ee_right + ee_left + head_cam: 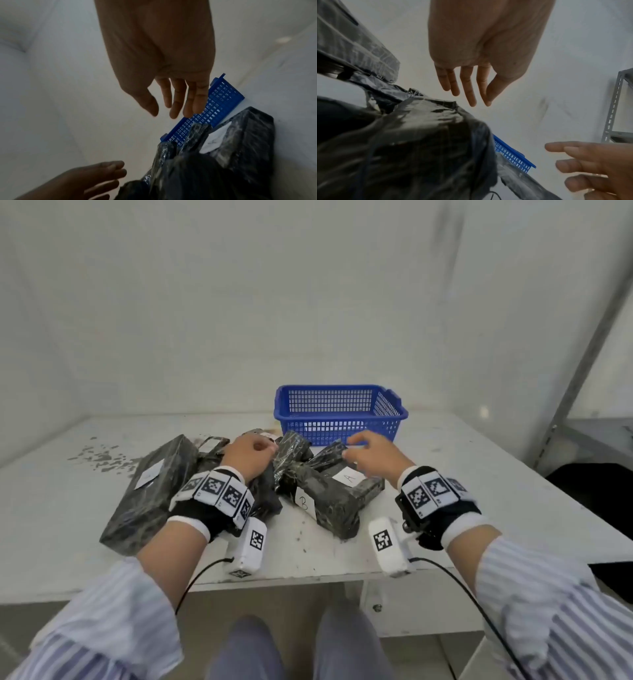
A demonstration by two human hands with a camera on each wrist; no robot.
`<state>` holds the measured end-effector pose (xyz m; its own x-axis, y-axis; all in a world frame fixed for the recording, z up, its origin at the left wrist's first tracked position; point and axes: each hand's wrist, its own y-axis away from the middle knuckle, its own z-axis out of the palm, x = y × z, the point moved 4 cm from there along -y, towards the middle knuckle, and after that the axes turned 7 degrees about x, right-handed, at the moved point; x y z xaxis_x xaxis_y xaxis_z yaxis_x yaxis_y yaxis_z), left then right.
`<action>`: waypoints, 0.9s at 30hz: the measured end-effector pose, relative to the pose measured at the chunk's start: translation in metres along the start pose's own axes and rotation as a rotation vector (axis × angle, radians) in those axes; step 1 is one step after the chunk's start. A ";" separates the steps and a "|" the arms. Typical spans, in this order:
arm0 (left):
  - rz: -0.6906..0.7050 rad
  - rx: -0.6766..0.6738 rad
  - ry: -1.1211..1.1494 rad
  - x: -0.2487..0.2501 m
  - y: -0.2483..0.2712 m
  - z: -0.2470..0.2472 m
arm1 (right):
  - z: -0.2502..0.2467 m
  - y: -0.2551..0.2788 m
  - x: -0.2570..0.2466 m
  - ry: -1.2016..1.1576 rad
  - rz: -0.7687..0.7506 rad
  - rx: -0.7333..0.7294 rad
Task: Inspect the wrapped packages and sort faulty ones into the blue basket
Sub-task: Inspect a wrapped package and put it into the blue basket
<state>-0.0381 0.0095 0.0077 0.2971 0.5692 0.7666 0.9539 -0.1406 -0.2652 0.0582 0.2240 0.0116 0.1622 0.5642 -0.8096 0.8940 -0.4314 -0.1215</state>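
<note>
Knees: person's legs [294, 648] at the bottom edge, below the tabletop [479, 474].
Left hand [248, 455]: hovers over the black wrapped packages; fingers [467, 86] relaxed and extended, holding nothing.
Right hand [371, 455]: above the package labelled A [352, 479]; fingers [178, 97] loose, gripping nothing.
Package B [329, 508]: lies on the tabletop touching package A.
Large package [147, 491]: left of the pile, flat, white label on top.
Blue basket [339, 414]: behind the pile, near the wall; no package visible inside.
</note>
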 end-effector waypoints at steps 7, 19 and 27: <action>-0.001 -0.036 0.031 -0.003 -0.003 0.004 | 0.038 0.022 -0.002 0.442 -0.006 -0.391; 0.009 -0.022 0.141 -0.005 -0.031 0.008 | 0.004 -0.013 -0.019 0.246 -0.072 -0.195; 0.166 -0.321 0.317 0.043 -0.052 0.005 | -0.047 -0.054 -0.046 -0.130 -0.165 -0.167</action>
<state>-0.0749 0.0457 0.0513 0.3975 0.2498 0.8830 0.8427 -0.4802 -0.2435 0.0218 0.2541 0.0822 -0.0366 0.5170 -0.8552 0.9621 -0.2131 -0.1700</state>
